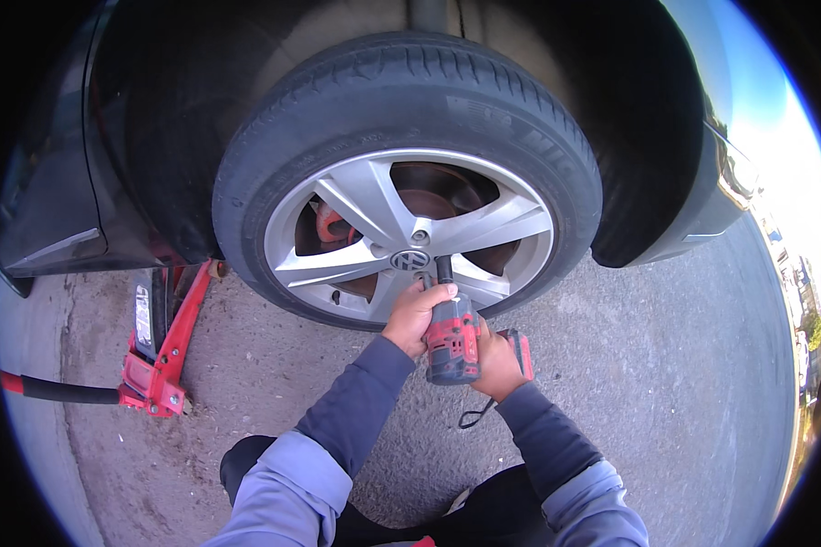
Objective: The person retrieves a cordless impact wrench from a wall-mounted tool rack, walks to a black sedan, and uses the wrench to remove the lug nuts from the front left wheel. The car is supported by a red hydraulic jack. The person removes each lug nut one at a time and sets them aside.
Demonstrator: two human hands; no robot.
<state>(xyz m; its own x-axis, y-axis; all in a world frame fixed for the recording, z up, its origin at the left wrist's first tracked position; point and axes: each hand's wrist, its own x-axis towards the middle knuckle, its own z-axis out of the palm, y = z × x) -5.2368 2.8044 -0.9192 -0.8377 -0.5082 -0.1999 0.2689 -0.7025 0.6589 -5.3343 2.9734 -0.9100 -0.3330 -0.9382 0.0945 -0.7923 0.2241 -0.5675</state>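
Note:
A red and black cordless impact wrench (453, 339) points away from me at the wheel. My right hand (496, 366) is wrapped round its handle, above the red battery (522, 354). My left hand (410, 316) is closed on the left side of the tool's nose, with the thumb on top; its other fingers are partly hidden. The dark socket (444, 269) on the tool reaches the silver alloy rim (369, 196), just right of the centre cap (410, 261). Whether it sits on a wheel bolt cannot be made out. Around the rim is a black tyre (278, 146).
A red floor jack (161, 369) stands under the dark car body (50, 182) at left, its black-sleeved handle (68, 390) extending leftward. Above the tyre curves the wheel arch (648, 109). A red brake caliper (333, 224) shows between the spokes. Grey asphalt (657, 383) lies below.

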